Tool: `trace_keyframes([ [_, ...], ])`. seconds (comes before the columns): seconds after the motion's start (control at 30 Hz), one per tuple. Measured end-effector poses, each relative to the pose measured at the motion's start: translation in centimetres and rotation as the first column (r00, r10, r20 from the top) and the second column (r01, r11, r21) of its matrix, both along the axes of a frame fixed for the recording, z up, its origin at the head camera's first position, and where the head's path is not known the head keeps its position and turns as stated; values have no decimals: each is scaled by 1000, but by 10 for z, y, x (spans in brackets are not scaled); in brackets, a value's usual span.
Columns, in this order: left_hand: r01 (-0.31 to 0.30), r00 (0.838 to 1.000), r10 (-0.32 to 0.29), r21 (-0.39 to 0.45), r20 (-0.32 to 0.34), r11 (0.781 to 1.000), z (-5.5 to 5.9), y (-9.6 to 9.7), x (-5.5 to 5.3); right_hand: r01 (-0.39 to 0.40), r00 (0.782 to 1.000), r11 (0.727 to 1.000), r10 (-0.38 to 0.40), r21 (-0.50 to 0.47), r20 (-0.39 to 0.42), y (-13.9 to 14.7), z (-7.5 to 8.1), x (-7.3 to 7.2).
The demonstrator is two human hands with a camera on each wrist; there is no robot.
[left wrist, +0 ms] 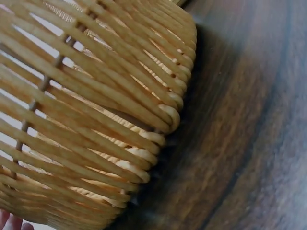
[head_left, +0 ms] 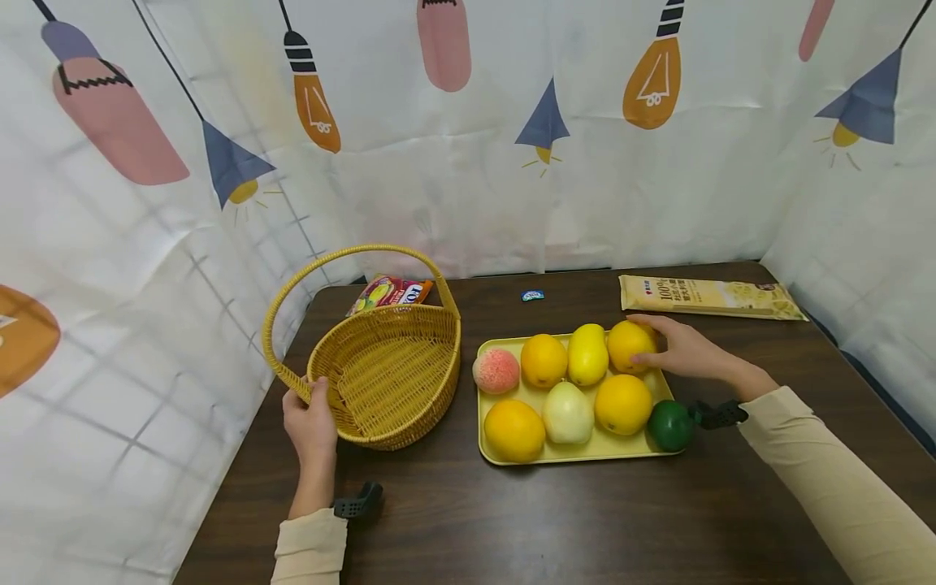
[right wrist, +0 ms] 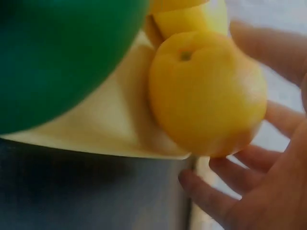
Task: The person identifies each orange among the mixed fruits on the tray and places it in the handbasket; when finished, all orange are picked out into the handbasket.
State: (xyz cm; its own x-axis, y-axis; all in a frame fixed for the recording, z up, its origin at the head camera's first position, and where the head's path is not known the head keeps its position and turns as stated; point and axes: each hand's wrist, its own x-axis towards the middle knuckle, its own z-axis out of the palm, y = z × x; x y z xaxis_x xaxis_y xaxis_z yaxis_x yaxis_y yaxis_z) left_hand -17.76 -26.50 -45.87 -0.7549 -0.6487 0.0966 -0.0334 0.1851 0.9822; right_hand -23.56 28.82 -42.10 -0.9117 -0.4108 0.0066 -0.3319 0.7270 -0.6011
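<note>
1. Smooth, round orange fruit: on the far right corner of the shallow pale-yellow rectangular tray. Right hand curls thumb and fingers about it, apparently gripping. Risk: slipping or rolling over the low rim, should the fingers hold its curved skin too loosely.

2. Glossy yellow oblong fruit: close beside item 1. Risk: being knocked along the tray by a sideways pull.

3. Dark green rounded fruit: near right corner, beneath the wrist. Risk: rolling onto the dark brown wood-grain table if the black wrist device brushes it.

4. Golden woven basket, tall arched handle: left of the tray. Left hand grips it at the handle's near foot. Risk: tipping or swivelling, since it is held at one side only.

5. Hard to make out: the left fingers, mostly behind the weave, tips alone at the left wrist view's corner; whether the basket's whole base meets the table; the firmness of the right hand's hold; item 3, cut off and blurred in the right wrist view; the colourful printed packet, partly hidden by the basket.
</note>
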Motion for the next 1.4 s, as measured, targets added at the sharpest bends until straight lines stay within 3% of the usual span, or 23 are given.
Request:
trace_keyframes([
  [0.1,15,1000,-15,55,1,998,-2,-1,-1,4,999,997,-1,-78,36,5,-6,-1],
  [0.27,22,999,-19,52,-48,998,-5,-3,-5,9,999,990,-3,-140,47,8,-14,-3],
  [0.63,42,994,-38,36,-102,998,-9,-5,-9,28,999,987,-22,-155,44,10,-23,-7],
  [0.83,45,991,-46,-7,-128,999,-10,-8,-8,37,999,995,-38,-91,-9,9,-26,-4],
  [1.1,61,988,-63,-21,-141,998,-10,-11,-6,35,995,997,-41,-67,-96,2,-8,2],
  [1.4,82,984,-82,-3,-158,997,-13,-11,-7,176,976,968,-195,-176,-95,-19,15,15],
])
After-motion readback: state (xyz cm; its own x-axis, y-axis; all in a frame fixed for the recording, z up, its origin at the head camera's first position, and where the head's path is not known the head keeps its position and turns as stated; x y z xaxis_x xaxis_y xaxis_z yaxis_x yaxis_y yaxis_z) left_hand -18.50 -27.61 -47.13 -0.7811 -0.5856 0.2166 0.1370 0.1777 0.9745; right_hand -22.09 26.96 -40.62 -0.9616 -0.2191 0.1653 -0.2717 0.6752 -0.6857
